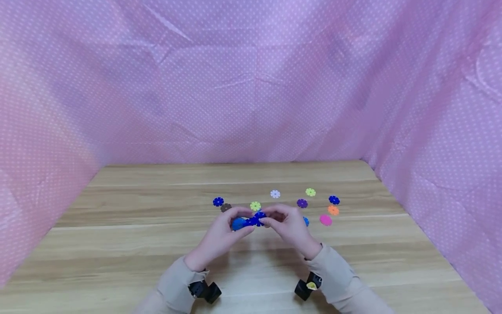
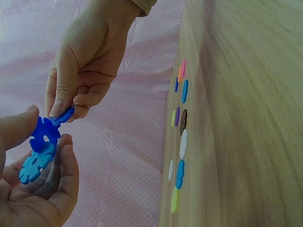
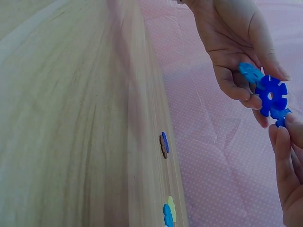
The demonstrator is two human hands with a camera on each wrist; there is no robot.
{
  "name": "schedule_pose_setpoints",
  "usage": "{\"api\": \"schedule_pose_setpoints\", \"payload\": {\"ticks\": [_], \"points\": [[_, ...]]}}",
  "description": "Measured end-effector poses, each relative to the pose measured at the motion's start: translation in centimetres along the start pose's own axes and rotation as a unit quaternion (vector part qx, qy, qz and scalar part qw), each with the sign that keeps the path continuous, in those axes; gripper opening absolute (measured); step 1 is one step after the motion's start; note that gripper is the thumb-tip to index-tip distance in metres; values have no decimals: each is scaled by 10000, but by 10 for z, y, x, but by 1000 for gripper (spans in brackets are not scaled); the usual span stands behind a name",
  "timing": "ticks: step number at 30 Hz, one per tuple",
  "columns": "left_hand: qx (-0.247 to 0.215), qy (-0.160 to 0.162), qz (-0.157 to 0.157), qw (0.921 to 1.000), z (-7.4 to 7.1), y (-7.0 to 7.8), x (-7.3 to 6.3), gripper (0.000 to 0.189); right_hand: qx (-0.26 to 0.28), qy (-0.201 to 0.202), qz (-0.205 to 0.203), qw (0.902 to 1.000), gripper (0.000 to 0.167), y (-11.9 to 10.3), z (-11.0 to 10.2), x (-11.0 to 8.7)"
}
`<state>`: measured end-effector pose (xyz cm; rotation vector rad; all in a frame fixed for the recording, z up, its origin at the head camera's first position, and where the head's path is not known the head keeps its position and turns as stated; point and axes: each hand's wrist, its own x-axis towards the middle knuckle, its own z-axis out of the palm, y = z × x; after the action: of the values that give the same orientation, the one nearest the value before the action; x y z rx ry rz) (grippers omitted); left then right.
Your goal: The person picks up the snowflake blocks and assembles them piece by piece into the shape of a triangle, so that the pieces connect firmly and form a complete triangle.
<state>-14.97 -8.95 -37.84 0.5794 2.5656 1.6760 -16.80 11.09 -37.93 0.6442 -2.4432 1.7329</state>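
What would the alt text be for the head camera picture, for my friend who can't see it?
A person's left hand and right hand hold a cluster of blue notched discs above a wooden table. Loose colourful discs lie scattered on it, with pink dotted cloth behind.

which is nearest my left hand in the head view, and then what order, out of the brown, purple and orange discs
In the head view, from the left hand:
1. Brown disc: just beyond its fingers.
2. Purple disc: farther right, just beyond the right hand.
3. Orange disc: farthest right of the three.
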Motion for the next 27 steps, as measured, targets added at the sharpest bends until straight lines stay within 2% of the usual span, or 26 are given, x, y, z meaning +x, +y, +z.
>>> {"api": "schedule_pose_setpoints", "payload": {"ticks": [6,9,13,17,22,27], "points": [[79,-164,252,9995,-5,-2,0,29,2,-351,22,9994,24,-2,-6,5],[229,-239,348,9988,-7,-2,0,33,-135,-319,29,9994,28,-1,-16,8],[282,-356,405,9981,-9,-5,-1,39,-442,-247,328,9982,27,5,-36,11],[206,-401,429,9981,-10,-7,-1,37,-990,-426,693,9918,30,17,-55,14],[82,-365,372,9986,-12,-9,1,35,-1451,-728,742,9839,36,40,-72,17],[22,-322,376,9988,-17,-13,2,34,-1715,-923,953,9762,40,56,-80,19]]}}
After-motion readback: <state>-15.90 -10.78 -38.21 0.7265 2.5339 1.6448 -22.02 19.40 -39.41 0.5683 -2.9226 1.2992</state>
